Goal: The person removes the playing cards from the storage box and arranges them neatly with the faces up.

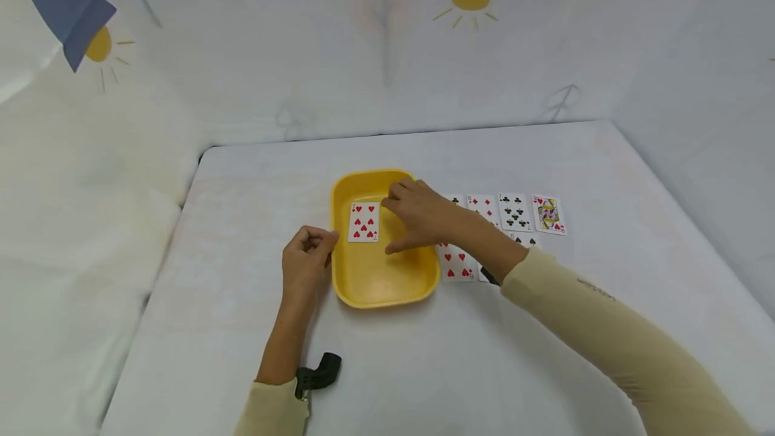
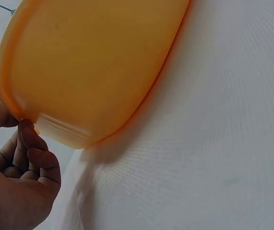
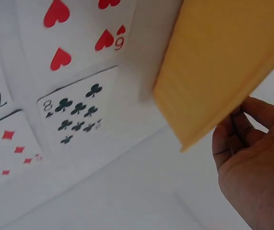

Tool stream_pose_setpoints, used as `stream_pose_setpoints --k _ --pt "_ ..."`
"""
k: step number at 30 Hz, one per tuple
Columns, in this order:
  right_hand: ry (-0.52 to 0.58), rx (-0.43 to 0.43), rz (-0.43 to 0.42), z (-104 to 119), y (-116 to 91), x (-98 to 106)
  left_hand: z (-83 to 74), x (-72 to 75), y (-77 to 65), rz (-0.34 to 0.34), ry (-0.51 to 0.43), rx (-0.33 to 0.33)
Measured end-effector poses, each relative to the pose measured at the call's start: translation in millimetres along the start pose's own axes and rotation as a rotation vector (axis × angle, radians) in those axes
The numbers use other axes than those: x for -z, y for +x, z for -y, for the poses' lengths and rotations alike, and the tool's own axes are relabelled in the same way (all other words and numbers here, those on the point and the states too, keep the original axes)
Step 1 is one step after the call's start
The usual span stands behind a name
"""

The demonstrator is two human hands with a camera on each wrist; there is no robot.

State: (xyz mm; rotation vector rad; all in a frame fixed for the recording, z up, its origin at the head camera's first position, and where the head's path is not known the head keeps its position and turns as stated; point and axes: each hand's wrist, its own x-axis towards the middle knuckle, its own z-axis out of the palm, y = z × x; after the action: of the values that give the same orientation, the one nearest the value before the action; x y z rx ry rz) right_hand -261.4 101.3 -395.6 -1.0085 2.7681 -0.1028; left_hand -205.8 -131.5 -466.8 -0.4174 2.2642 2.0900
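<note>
A shallow yellow plastic tray [image 1: 378,288] lies on the white table, with a seven of hearts [image 1: 364,222] face up inside, left of its middle. My left hand [image 1: 305,264] pinches the tray's left rim between thumb and fingers; the left wrist view shows the hand [image 2: 24,177] at the edge of the yellow wall [image 2: 93,62]. Over the tray's right part reaches my right hand [image 1: 420,214], thumb spread from the fingers and no card visible between them. In the right wrist view, the tray's side [image 3: 218,62] hides some of that hand's fingertips.
Right of the tray, playing cards lie face up in rows, partly hidden by the right arm. Among them are a queen of hearts [image 1: 549,214], a seven of clubs [image 1: 515,212] and an eight of clubs [image 3: 78,112]. A white fabric wall [image 1: 339,73] stands behind the table.
</note>
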Motion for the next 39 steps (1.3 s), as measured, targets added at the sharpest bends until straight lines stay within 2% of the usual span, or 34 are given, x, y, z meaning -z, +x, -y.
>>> stream_pose_setpoints --k 7,13,17,23,26,35,39 --pt "-0.089 -0.077 0.055 0 26 -11 -3.9 -5.9 -0.8 0.01 -0.035 -0.05" --pt "-0.078 -0.153 0.123 -6 40 -14 -4.8 -8.1 -2.4 0.008 -0.019 -0.035" --pt "-0.075 -0.157 0.143 -5 44 -15 -4.3 -5.1 -3.6 0.001 0.018 -0.031" --pt "-0.088 -0.174 0.179 -4 48 -12 -4.6 -4.3 -2.5 0.001 0.021 -0.037" --pt "-0.072 -0.167 0.176 -4 50 -11 -4.8 -4.5 -2.1 -0.005 0.016 -0.032" --pt "-0.118 -0.113 0.12 -9 48 -14 -5.9 -4.9 -2.5 -0.008 0.029 -0.03" --pt "-0.102 -0.106 0.137 -7 48 -13 -6.4 -3.7 -3.3 -0.008 0.016 -0.038"
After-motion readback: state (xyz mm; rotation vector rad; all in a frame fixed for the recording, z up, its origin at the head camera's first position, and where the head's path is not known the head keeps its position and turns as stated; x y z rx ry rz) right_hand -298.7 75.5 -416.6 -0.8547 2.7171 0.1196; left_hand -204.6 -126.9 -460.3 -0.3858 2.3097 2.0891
